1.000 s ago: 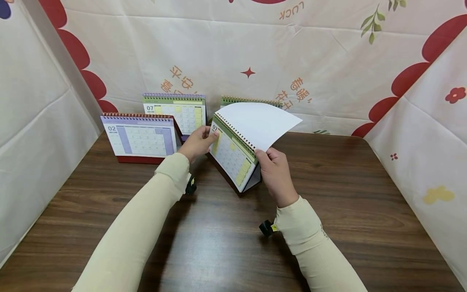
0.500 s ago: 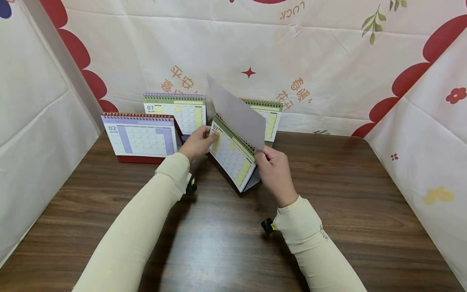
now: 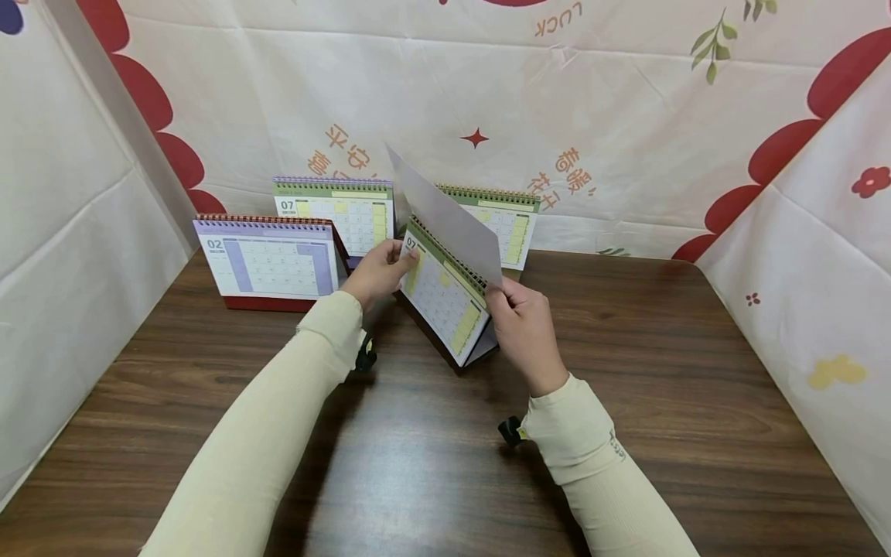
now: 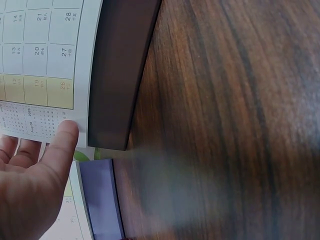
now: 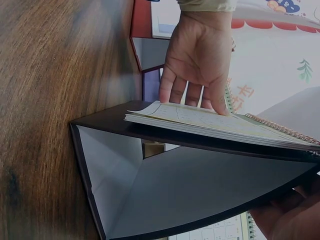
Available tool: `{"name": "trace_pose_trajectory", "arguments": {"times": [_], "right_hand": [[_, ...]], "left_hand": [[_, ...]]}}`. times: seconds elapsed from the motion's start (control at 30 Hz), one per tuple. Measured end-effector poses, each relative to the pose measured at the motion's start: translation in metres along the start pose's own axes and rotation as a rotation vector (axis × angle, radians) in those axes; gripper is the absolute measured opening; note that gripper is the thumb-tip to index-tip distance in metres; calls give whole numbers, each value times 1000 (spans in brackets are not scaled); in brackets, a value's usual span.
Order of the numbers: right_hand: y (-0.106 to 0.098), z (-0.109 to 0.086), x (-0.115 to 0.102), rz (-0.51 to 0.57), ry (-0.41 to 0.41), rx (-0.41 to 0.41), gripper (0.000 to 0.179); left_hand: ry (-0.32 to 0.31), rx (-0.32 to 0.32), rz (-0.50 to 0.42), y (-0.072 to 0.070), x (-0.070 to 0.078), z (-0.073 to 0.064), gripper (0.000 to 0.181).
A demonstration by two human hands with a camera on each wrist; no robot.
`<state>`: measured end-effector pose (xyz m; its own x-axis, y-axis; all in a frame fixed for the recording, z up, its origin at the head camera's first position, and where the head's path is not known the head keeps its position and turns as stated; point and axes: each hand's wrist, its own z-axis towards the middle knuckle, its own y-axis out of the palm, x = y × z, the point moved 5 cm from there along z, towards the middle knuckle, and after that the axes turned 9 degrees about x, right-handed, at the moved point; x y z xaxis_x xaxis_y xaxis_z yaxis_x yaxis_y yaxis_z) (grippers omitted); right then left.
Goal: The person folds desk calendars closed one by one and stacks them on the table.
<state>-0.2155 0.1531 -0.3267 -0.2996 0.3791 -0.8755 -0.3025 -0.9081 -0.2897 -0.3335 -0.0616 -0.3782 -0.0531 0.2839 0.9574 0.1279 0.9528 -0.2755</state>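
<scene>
A desk calendar (image 3: 443,303) marked 07 is stood at an angle on the tabletop (image 3: 411,472). Its left edge is pinched by the left hand (image 3: 378,275), thumb in front, fingers behind; its upper right corner is gripped by the right hand (image 3: 527,329), beside a raised page (image 3: 455,220). A red-based calendar (image 3: 274,267) is placed to the left; a purple-based calendar (image 3: 341,213) and a green-topped calendar (image 3: 513,228) are set behind.

Even, fairly bright indoor light fills the head view. Pale glare whitens the near middle of the dark table (image 3: 661,348), and a shadow runs beside the left sleeve (image 3: 264,433). Both wrist views are dimmer, with hazy reflections; the held calendar's (image 3: 442,298) small print seems too soft to read from the head.
</scene>
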Motion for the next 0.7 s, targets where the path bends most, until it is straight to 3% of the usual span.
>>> {"name": "trace_pose_trajectory", "arguments": {"times": [0.23,0.5,0.7], "right_hand": [[1,0,-2,-18,26,-7,30],[-3,-8,-34,-35,16,-14,30],[-4,-8,-36,-36,12,-21,31]], "left_hand": [[0,-8,3,-1,0,0,51],[9,0,9,0,1,0,53],[7,-4,20,0,2,-2,55]]}}
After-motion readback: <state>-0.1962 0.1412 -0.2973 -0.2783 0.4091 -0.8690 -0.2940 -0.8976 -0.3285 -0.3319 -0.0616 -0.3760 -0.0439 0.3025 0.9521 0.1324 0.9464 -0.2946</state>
